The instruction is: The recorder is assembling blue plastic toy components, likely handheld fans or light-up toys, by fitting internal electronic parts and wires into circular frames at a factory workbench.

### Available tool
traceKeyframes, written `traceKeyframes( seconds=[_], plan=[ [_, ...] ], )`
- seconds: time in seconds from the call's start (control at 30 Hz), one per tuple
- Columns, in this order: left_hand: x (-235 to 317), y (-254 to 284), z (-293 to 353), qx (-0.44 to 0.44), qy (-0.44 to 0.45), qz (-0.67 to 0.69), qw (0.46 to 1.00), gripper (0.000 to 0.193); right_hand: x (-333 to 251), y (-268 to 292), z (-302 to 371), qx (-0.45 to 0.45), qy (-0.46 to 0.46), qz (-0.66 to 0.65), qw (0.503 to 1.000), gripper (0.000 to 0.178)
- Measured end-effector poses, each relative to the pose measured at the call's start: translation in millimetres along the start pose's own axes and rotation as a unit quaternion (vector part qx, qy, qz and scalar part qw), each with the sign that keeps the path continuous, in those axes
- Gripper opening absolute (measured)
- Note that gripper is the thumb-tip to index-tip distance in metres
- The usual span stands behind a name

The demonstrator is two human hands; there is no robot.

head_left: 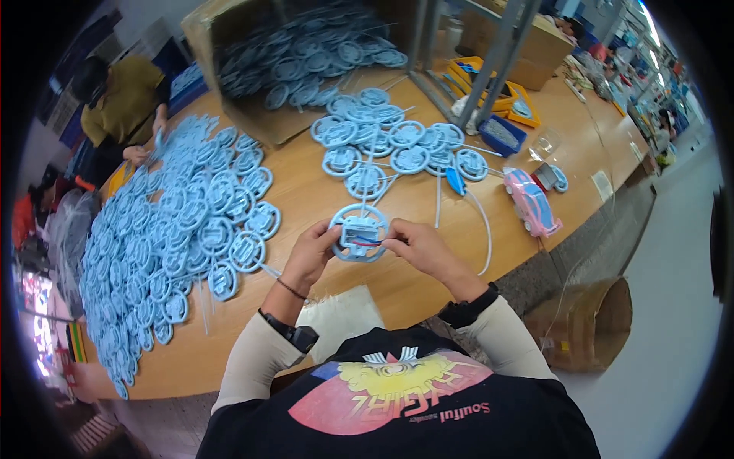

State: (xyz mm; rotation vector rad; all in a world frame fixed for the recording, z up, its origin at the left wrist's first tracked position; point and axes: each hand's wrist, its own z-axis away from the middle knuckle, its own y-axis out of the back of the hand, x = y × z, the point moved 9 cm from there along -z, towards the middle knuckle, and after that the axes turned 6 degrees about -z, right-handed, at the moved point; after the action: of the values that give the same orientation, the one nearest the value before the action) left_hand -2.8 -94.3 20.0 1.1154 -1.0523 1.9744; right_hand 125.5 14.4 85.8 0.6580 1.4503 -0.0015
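A light blue toy steering wheel [359, 255] is held above the table in front of me, with an open recess at its centre. Its left rim is gripped between the thumb and fingers of my left hand [310, 254]. At the opposite side, my right hand [420, 246] is closed in a pinch, its fingertips touching the wheel. Thin red and blue strands, probably wires [368, 242], run across the recess to these fingertips. Whether the pinch holds them or the rim is hidden. Beyond the wheel lies a loose pile of similar wheels [365, 181], some with pale rods.
More wheels [210, 233] heap along the table's left; a large carton [252, 115] holds others. A pink toy car [530, 200], a blue tool with a white cord [456, 180] and a dark blue tray [502, 135] lie right. A co-worker [122, 111] handles wheels far left.
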Motion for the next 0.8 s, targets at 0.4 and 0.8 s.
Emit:
traceKeyframes(
  seconds=[0.4, 0.8],
  plan=[
    [-33, -38, -23, -0.063, 0.067, 0.142, 0.986, 0.038, 27, 23, -2, -0.021, 0.018, -0.067, 0.997, 0.014],
    [-40, 106, -31, 0.097, 0.068, -0.312, 0.943, 0.033, 94, -28, 5, -0.086, -0.021, -0.057, 0.994, 0.017]
  ],
)
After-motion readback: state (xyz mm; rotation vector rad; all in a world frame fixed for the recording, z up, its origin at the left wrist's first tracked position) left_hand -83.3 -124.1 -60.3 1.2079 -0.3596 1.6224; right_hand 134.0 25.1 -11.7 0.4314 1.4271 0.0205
